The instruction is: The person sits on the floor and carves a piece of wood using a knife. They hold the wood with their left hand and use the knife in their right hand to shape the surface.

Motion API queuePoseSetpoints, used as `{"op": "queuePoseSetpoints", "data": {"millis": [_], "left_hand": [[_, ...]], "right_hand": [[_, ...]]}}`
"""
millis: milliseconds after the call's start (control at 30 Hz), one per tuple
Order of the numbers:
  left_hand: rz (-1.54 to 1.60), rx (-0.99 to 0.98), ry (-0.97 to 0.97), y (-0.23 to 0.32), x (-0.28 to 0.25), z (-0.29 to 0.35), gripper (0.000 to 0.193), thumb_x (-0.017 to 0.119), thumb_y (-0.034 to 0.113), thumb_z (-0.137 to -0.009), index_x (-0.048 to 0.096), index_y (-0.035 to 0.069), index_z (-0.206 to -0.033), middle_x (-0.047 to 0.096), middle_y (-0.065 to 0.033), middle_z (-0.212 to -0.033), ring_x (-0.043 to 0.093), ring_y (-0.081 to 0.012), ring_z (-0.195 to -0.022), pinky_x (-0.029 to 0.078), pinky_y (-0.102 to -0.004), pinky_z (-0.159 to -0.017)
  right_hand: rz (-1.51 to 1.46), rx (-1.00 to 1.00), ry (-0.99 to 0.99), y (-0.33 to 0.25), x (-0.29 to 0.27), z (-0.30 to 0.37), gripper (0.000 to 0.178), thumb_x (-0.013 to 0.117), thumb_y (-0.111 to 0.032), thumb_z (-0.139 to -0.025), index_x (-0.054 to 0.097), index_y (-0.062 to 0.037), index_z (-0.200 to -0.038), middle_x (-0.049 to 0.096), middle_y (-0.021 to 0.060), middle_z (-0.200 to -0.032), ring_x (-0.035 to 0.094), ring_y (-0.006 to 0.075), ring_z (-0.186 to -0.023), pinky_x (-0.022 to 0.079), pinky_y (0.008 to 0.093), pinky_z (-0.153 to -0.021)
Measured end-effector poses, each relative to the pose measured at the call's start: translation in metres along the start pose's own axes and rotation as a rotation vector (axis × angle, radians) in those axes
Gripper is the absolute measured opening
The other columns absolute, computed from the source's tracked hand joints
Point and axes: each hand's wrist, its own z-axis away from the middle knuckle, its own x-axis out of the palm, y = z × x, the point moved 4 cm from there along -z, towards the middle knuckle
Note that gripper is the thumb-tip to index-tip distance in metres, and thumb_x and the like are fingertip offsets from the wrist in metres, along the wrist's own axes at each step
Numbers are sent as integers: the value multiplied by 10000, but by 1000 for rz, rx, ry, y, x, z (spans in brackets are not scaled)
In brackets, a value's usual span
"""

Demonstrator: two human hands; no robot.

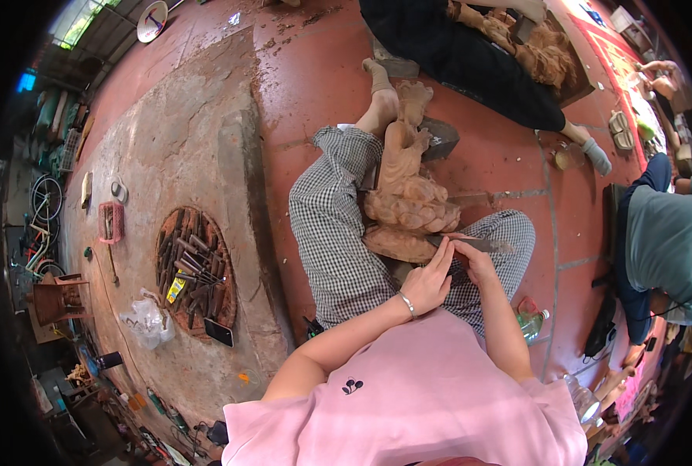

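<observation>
A carved brown wooden figure (412,186) lies between my legs, its rounded, petal-like base towards me. At that base, both my hands come together on a flat, grey, tapering piece (484,245), whose kind I cannot make out. My left hand (427,286), with a bracelet at the wrist, has its fingers straight and pressed together, their tips at the piece's near edge. Bent fingers and the thumb of my right hand (476,262) pinch the same piece beside them. Part of the left palm is hidden.
A round tray (227,293) of chisel-like tools, a phone (219,333) and a plastic bag (148,322) lie on the raised slab at left. A green bottle (531,325) lies by my right knee. Other people sit ahead and at right, with another carving (546,56) ahead.
</observation>
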Motion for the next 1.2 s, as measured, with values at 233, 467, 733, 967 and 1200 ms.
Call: {"op": "queuePoseSetpoints", "data": {"millis": [233, 467, 733, 967, 1200], "left_hand": [[-90, 50, -19, -3, 5, -1, 783, 615, 117, -848, 243, -42, -1519, 243, -274, -1577, 683, -416, -760, 581, -455, -656], [-103, 11, -48, 5, 3, -5, 848, 634, 126, -837, 183, -31, -1537, 202, -283, -1587, 677, -423, -714, 583, -454, -649], [-88, -32, 25, 4, 7, -11, 844, 637, 115, -830, 198, -28, -1537, 207, -277, -1588, 676, -421, -693, 584, -446, -616], [-94, 46, 17, -1, 2, -2, 836, 629, 121, -837, 195, -40, -1533, 232, -289, -1574, 676, -425, -698, 585, -458, -622], [-86, 32, 22, 1, 2, -2, 811, 616, 128, -856, 195, -48, -1526, 207, -285, -1584, 675, -441, -716, 586, -479, -649]], "right_hand": [[-39, -29, -37, 10, -12, -8, 263, 697, -155, -920, 631, -8, -1128, 666, 87, -1120, 628, 179, -1029, 498, 320, -913], [-39, -36, -21, 7, -14, -12, 178, 685, -144, -935, 619, -21, -1046, 660, 61, -1007, 637, 166, -919, 529, 314, -828], [6, -27, -28, 10, -22, -23, 231, 713, -167, -920, 620, -13, -1064, 676, 86, -1060, 646, 189, -967, 532, 333, -869], [22, -27, -4, 8, -15, -17, 279, 710, -181, -923, 617, 10, -1103, 662, 79, -1059, 641, 189, -959, 528, 337, -867], [17, -15, -31, 2, -3, -9, 265, 713, -175, -921, 640, 2, -1103, 679, 74, -1050, 661, 183, -938, 544, 322, -840]]}}
